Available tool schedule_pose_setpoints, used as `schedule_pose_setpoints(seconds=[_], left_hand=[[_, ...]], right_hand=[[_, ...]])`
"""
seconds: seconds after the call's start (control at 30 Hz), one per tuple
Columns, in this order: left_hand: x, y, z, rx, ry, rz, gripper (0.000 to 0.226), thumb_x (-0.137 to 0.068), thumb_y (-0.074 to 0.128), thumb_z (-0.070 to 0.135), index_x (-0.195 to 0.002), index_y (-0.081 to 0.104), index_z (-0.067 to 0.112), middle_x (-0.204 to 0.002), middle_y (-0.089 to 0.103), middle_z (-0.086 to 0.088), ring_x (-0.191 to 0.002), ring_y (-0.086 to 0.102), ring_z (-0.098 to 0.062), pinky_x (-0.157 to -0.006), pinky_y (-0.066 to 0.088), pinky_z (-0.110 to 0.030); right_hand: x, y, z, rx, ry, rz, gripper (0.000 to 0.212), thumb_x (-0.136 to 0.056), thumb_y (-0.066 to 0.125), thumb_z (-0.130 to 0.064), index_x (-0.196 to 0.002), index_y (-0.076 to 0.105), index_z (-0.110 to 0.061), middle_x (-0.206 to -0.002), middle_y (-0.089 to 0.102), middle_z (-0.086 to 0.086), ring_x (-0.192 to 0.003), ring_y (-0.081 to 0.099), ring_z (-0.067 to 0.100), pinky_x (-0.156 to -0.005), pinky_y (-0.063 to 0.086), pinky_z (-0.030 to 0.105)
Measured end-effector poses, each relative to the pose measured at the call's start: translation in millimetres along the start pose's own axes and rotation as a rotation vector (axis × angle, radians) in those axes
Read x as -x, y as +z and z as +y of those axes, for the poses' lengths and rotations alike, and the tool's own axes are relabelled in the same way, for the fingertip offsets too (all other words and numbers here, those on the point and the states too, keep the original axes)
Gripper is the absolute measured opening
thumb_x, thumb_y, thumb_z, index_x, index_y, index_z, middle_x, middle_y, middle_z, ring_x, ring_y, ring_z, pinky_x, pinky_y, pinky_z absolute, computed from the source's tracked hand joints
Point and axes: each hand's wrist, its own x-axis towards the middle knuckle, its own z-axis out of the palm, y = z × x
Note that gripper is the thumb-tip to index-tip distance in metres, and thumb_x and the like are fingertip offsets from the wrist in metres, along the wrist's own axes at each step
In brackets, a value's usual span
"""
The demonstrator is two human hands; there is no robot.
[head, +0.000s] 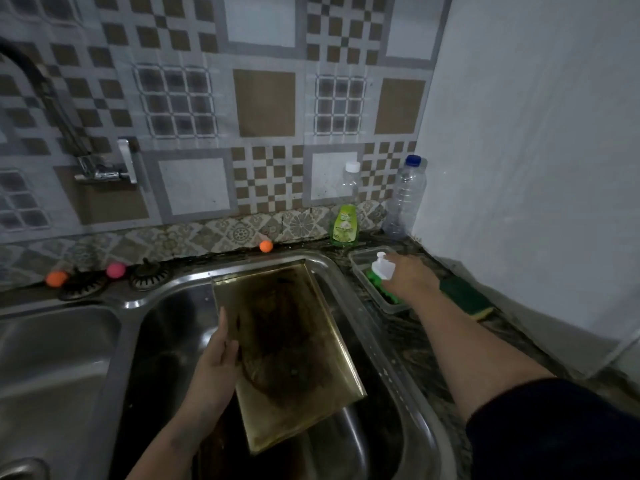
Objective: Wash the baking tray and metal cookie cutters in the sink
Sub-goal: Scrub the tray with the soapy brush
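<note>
baking tray (284,344) tilted lengthwise (left hand (216,362) gripping)

You face a patterned tile wall (263,102) in dim light; a plain white wall (540,140) stands at your right.

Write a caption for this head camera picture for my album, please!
Left hand holds a dirty baking tray in the sink; right hand grabs the soap dispenser.

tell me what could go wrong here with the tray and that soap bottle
The baking tray leans tilted in the sink, steadied only by the left hand at its edge; it might slide. The right hand reaches sideways for the dispenser bottle in the plastic container, so a tug might tip it.
</note>
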Motion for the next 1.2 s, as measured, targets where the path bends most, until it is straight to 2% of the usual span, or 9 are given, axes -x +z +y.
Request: schedule_pose_setpoints(seconds=[0.07,0.23,0.47,0.57,0.67,0.77,0.83,1.0,1.2], left_hand=[[0,0,1,0.009,-0.011,-0.011,0.055,-0.101,0.033,-0.001,-0.148,0.022,0.027,-0.136,0.033,0.019,-0.128,0.027,0.004,-0.091,0.027,0.001],[2,2,7,0.013,-0.025,-0.026,0.056,-0.103,0.031,0.001,-0.149,0.019,0.03,-0.131,0.033,0.022,-0.127,0.026,0.004,-0.102,0.019,-0.013],[-4,2,15,-0.007,0.007,-0.033,0.057,-0.103,0.032,0.004,-0.151,0.019,0.032,-0.14,0.033,0.02,-0.136,0.028,-0.004,-0.11,0.024,-0.02],[-6,0,17,0.044,0.013,-0.026,0.06,-0.103,0.034,0.004,-0.152,0.016,0.033,-0.142,0.033,0.026,-0.134,0.028,0.001,-0.105,0.031,-0.014],[-7,-4,18,0.074,0.001,-0.044,0.058,-0.104,0.036,0.012,-0.153,0.015,0.035,-0.149,0.039,0.009,-0.131,0.042,-0.008,-0.109,0.037,-0.029],[0,0,25,0.049,0.033,-0.077,0.054,-0.103,0.036,0.008,-0.15,0.026,0.032,-0.134,0.053,0.01,-0.116,0.054,0.0,-0.095,0.046,-0.018],[3,0,29,0.06,0.036,-0.084,0.054,-0.102,0.035,0.004,-0.148,0.029,0.032,-0.128,0.054,0.014,-0.112,0.055,0.005,-0.094,0.048,-0.017],[-12,-21,18,0.153,-0.05,0.06,0.056,-0.103,0.034,0.009,-0.15,0.026,0.038,-0.142,0.05,-0.001,-0.127,0.051,-0.02,-0.109,0.039,-0.046],[-14,-36,14,0.244,-0.051,0.163,0.054,-0.103,0.038,0.011,-0.151,0.026,0.035,-0.139,0.054,0.001,-0.122,0.054,-0.016,-0.103,0.045,-0.034]], right_hand=[[-6,8,1,-0.011,0.016,0.002,0.063,-0.087,0.062,-0.039,-0.144,0.035,-0.041,-0.139,0.048,0.006,-0.122,0.05,0.027,-0.095,0.044,0.036],[4,-1,-18,-0.039,-0.045,0.119,0.061,-0.088,0.06,-0.041,-0.144,0.036,-0.04,-0.133,0.05,0.006,-0.117,0.054,0.031,-0.091,0.048,0.041],[84,6,-78,-0.376,-0.445,0.15,0.063,-0.086,0.065,-0.033,-0.143,0.038,-0.037,-0.142,0.045,-0.001,-0.125,0.047,0.024,-0.095,0.047,0.039],[116,24,-97,-0.36,-0.601,0.099,0.067,-0.087,0.063,-0.032,-0.145,0.03,-0.043,-0.149,0.036,-0.004,-0.133,0.037,0.019,-0.105,0.04,0.04],[123,37,-113,-0.331,-0.622,0.098,0.067,-0.09,0.06,-0.03,-0.147,0.027,-0.043,-0.152,0.033,-0.003,-0.133,0.036,0.022,-0.107,0.038,0.04],[112,36,-131,-0.254,-0.631,0.122,0.071,-0.09,0.06,-0.027,-0.149,0.023,-0.04,-0.15,0.035,0.0,-0.125,0.041,0.028,-0.102,0.04,0.04],[106,34,-143,-0.164,-0.626,0.088,0.077,-0.089,0.059,-0.028,-0.149,0.015,-0.044,-0.143,0.037,0.001,-0.114,0.046,0.029,-0.093,0.045,0.041],[137,41,-144,-0.094,-0.679,-0.067,0.084,-0.087,0.058,-0.029,-0.144,0.003,-0.056,-0.124,0.039,0.001,-0.105,0.05,0.027,-0.081,0.047,0.038],[195,65,-108,-0.096,-0.814,-0.193,0.086,-0.09,0.055,-0.026,-0.139,-0.005,-0.064,-0.135,0.033,-0.003,-0.114,0.047,0.025,-0.089,0.046,0.037]])
